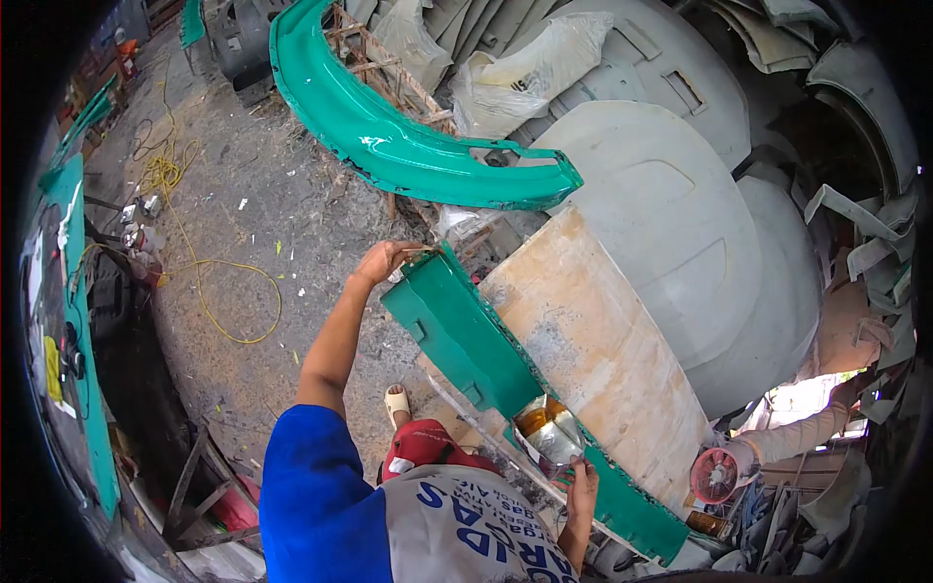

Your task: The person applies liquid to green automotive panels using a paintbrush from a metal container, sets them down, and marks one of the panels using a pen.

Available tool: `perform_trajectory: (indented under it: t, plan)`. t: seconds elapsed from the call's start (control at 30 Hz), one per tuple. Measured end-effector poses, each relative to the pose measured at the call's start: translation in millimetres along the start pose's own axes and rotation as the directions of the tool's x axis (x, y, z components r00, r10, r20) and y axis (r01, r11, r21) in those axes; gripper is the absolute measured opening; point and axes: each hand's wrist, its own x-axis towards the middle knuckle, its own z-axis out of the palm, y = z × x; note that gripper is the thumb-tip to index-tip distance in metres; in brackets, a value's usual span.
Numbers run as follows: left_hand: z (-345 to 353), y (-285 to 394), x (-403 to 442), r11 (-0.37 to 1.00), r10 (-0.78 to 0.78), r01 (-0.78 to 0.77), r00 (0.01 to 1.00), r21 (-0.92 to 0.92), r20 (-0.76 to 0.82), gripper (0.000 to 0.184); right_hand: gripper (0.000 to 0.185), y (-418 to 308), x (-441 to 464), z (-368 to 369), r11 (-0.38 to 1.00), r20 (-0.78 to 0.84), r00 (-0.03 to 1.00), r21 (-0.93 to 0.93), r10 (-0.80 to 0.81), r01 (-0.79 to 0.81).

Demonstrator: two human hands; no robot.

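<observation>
A long green moulded panel [466, 330] lies slantwise in front of me, along the edge of a worn wooden board. My left hand [385, 260] is closed on the panel's far-left end, fingers over its edge. Lower right, my right hand [581, 488] grips the near edge of an open metal tin [556, 437]. The tin has a silvery inside with something amber at one side, and it is over the green panel. Whether it rests on the panel or is held just above, I cannot tell.
The wooden board [603, 340] lies beyond the panel. A curved glossy green part [389, 170] sits on a rusty frame. Large grey moulded shells [641, 223] are stacked at right, near a red fan [714, 474]. A yellow cable [199, 282] snakes over the floor.
</observation>
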Motion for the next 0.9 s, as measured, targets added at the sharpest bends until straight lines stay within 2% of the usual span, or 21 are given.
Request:
perform_trajectory:
  t: [0.03,0.1,0.13,0.2,0.23,0.3,0.4,0.47,0.53,0.6,0.67,0.7,0.83,0.87,0.9]
  plan:
    - [2.8,-3.5,-2.0,1.0,0.0,0.0,1.0,0.001,-0.001,0.029,0.045,1.5,1.4,-2.2,1.0,0.001,1.0,0.001,-0.001,0.001]
    - [8.1,-6.0,-11.1,0.999,0.026,-0.029,0.995,-0.03,-0.098,0.029,0.072,4.5,5.3,-7.9,0.998,0.037,0.998,0.032,0.051,-0.053]
    - [4.1,7.9,-18.4,0.999,0.028,-0.031,0.995,-0.026,-0.098,0.029,0.072,4.8,5.3,-8.3,0.998,0.038,0.998,0.036,0.051,-0.052]
    - [-5.6,55.0,-35.1,0.964,-0.102,0.087,0.994,-0.252,-0.045,0.028,0.067,5.3,4.3,-8.0,0.999,0.04,0.999,0.032,0.036,-0.038]
    - [6.4,57.5,-40.0,0.965,-0.1,0.085,0.994,-0.248,-0.046,0.028,0.067,6.0,5.2,-7.1,0.999,0.043,0.998,0.036,0.035,-0.037]
    - [34.9,51.4,-43.7,0.955,-0.082,0.088,0.996,-0.282,0.031,0.027,0.047,7.9,6.0,-5.7,0.999,0.025,0.999,0.014,0.034,-0.034]
    - [53.8,34.6,-28.0,0.95,-0.139,0.139,0.99,-0.28,0.019,0.026,0.045,-2.1,2.9,1.2,1.0,0.023,1.0,-0.021,0.02,-0.019]
    - [48.6,21.3,-17.3,0.944,-0.143,0.136,0.99,-0.301,-0.004,0.026,0.05,4.0,9.3,-3.9,1.0,0.046,0.999,0.013,0.02,-0.02]
    - [36.4,16.1,-6.4,0.976,-0.108,0.108,0.994,-0.19,0.01,0.024,0.056,4.7,10.4,-6.0,0.999,0.065,0.998,0.048,0.019,-0.022]
    - [33.9,9.3,-2.7,0.969,-0.104,0.097,0.994,-0.226,-0.019,0.023,0.056,6.4,9.2,-8.0,0.997,0.062,0.997,0.07,0.036,-0.04]
    - [35.2,-3.0,-2.7,0.963,-0.173,0.157,0.983,-0.219,-0.055,0.023,0.058,9.9,7.8,-13.2,0.997,0.063,0.997,0.066,0.038,-0.042]
    - [33.5,-2.1,-4.7,0.967,-0.139,0.11,0.984,-0.231,-0.114,0.025,0.059,11.0,5.7,-15.2,0.997,0.065,0.997,0.06,0.038,-0.042]
    - [29.9,5.5,-11.6,0.966,-0.191,0.153,0.966,-0.207,-0.175,0.026,0.063,9.4,-5.3,-14.6,0.996,0.01,0.999,0.069,0.047,-0.047]
    - [36.5,12.4,-18.0,0.965,-0.19,0.154,0.969,-0.21,-0.161,0.026,0.05,7.1,-9.8,-13.4,0.998,-0.008,1.0,0.063,0.021,-0.02]
    - [35.6,36.6,-26.4,0.983,-0.128,0.089,0.961,-0.163,-0.244,0.025,0.037,5.8,-14.9,-13.3,0.998,-0.027,1.0,0.058,-0.005,0.007]
